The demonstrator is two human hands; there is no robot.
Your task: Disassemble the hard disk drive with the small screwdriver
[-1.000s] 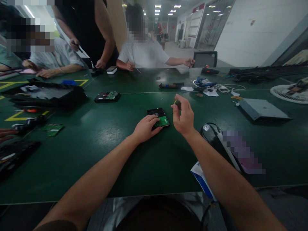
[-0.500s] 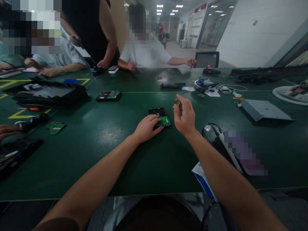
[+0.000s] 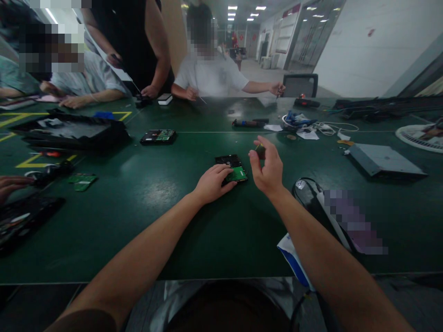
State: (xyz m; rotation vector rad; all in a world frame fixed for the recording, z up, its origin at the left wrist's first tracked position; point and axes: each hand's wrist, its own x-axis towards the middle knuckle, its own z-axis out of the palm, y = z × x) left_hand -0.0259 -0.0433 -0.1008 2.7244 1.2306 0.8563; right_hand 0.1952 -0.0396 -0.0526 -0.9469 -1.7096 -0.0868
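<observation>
Drive (image 3: 238, 173), one, twelve o'clock; left hand (image 3: 212, 183) grasps it, blocking its near-left part.
Right hand (image 3: 268, 168) just beside, three o'clock, fingers pinched on one yellow-marked tool (image 3: 260, 150), mostly hidden. Well apart: one second drive (image 3: 158, 137), ten; one black tray (image 3: 116, 137), nine; one grey metal box (image 3: 387, 160), three.

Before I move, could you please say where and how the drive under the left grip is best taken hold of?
I would probably pinch the drive by the sides of its black end, coming from the far side: it lies flat with that end uncovered, while the left grip covers the near left part and the green board fills the near right.
</observation>
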